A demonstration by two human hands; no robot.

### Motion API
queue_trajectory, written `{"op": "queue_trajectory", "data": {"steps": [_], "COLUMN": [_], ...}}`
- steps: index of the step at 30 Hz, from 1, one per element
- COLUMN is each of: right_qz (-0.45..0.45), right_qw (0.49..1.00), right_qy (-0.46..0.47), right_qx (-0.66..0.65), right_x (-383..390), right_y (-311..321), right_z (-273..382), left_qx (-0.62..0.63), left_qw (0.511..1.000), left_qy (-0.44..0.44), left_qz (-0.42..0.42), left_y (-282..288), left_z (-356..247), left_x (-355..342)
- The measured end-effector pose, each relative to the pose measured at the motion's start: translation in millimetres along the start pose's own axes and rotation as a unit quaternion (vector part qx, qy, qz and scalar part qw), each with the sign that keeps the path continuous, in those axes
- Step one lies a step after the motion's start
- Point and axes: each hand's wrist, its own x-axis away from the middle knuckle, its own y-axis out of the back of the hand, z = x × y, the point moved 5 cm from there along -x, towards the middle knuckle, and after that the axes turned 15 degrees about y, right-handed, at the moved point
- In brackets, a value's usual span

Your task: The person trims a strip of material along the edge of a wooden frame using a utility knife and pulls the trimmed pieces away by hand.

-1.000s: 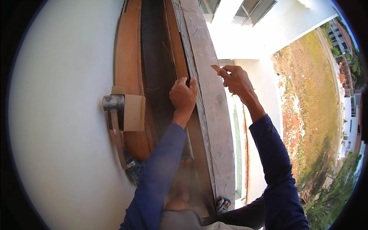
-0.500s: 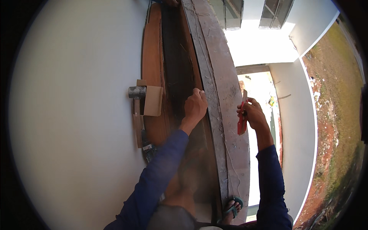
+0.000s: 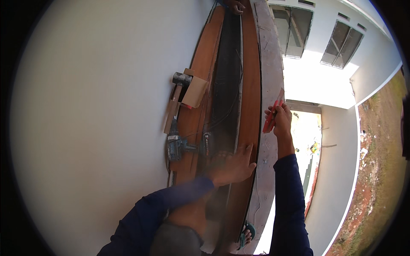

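My left hand [image 3: 236,167] lies on a long reddish-brown plank [image 3: 250,81], fingers stretched out over its face and reaching its right edge. My right hand [image 3: 282,119] is closed around a red utility knife [image 3: 269,123], held above the concrete ledge to the right of the plank. The knife's blade sticks out and points away from me. Left of the plank runs a long dark strip [image 3: 226,72] with a thin cord across it. Another person's hand [image 3: 235,6] is at the far end, by the strip and the plank.
More brown planks [image 3: 209,38] lie along the white wall [image 3: 98,119]. On them are a cardboard box [image 3: 196,90], a mallet [image 3: 182,78] and a cordless drill [image 3: 175,147]. The concrete ledge [image 3: 270,51] drops off at the right. A sandalled foot [image 3: 247,234] stands at its near end.
My left hand has left the plank's raised edge and come nearer, now flat on it. The plank has turned to show its broad brown face. My right hand keeps the knife; the view has shifted.
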Motion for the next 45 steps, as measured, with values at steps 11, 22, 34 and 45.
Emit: {"op": "queue_trajectory", "data": {"steps": [11,22,34,45], "right_qz": [0.096,0.044,0.212,0.096], "right_qw": [0.994,0.996,0.797,0.969], "right_qy": [0.032,0.033,0.244,0.088], "right_qx": [-0.028,0.069,0.510,0.212], "right_x": [-6,-91,-362,-343], "right_y": [30,-61,-166,-206], "right_z": [25,58,17,73], "left_qx": [-0.039,-0.108,0.063,0.087], "left_qw": [0.997,0.968,0.977,0.978], "left_qy": [0.047,-0.217,-0.202,-0.188], "left_qz": [0.041,-0.062,-0.012,0.022], "left_y": [-9,5,16,0], "left_z": [-30,-39,-11,2], "left_x": [37,15,10,5]}}
